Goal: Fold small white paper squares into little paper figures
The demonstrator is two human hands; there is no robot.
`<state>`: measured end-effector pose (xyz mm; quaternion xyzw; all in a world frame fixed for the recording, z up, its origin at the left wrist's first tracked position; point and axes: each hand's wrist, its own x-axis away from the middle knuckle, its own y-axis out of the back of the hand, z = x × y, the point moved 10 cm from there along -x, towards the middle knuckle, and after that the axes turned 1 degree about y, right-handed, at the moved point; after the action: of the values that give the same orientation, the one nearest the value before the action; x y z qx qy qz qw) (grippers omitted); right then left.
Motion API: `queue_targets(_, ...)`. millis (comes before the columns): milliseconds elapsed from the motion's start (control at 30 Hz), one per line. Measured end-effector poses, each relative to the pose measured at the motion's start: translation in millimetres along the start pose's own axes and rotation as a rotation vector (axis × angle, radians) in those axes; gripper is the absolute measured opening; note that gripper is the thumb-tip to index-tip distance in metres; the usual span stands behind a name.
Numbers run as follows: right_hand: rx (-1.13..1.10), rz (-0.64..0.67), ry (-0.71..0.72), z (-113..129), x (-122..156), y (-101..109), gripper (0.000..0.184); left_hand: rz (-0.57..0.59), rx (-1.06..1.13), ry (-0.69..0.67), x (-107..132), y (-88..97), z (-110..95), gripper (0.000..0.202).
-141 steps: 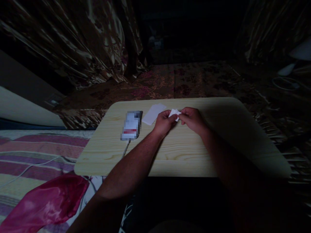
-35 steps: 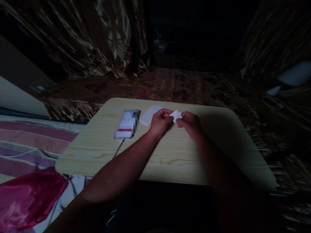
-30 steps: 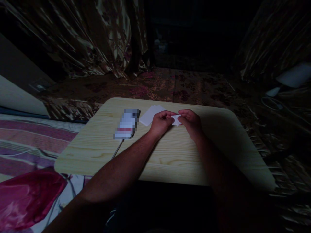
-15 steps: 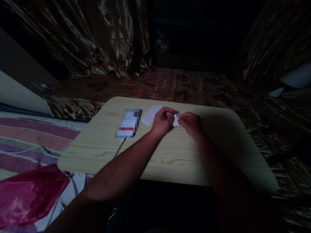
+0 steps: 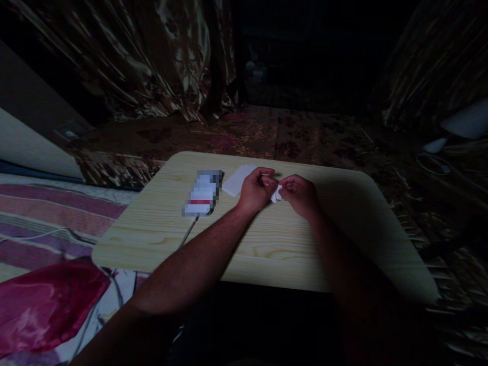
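A small folded piece of white paper [image 5: 277,194] is pinched between my two hands, just above the middle of the wooden table [image 5: 263,249]. My left hand [image 5: 257,189] grips its left side with thumb and fingertips, the index finger raised and stretched out. On the other side, my right hand [image 5: 299,193] holds the paper between thumb and curled fingers. Parts of the folds are hidden behind the fingertips. Flat on the table behind my left hand lie several white paper sheets [image 5: 236,180].
A phone [image 5: 202,193] with a blurred screen lies left of the sheets, a white cable [image 5: 187,233] running from it. A striped bed cover [image 5: 64,213] and a shiny red cloth [image 5: 49,310] are at the left. Curtains [image 5: 183,56] hang behind; a white lamp [image 5: 467,119] stands right.
My fingers have drawn slightly closer together on the folded paper. Its visible shape has changed, with pieces now pointing down toward the table. The phone and the sheets stay in place.
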<state>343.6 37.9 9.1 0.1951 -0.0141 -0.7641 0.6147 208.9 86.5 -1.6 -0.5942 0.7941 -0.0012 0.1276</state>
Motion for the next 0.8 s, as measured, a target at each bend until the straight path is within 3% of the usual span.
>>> queue_targets(167, -0.047, 0.029, -0.068, -6.3, -0.4, -3.4, 0.015, -0.036, 0.032, 0.0, 0.0, 2.8, -1.7, 0.041)
queue_targets(300, -0.119, 0.002, -0.112, -3.6, -1.0, 1.2, 0.016, -0.04, 0.156, 0.077, -0.6, 2.7, 2.8, 0.04)
queue_targets(533, -0.162, -0.093, -0.14, -2.5, -2.6, 12.0, 0.021, 0.136, 0.233, 0.299, 5.0, -16.1, 20.0, 0.026)
queue_targets(800, -0.124, -0.064, -0.148, 0.8, -0.8, 10.1, 0.021, 0.079, 0.082, 0.217, 3.5, -9.7, 19.6, 0.025)
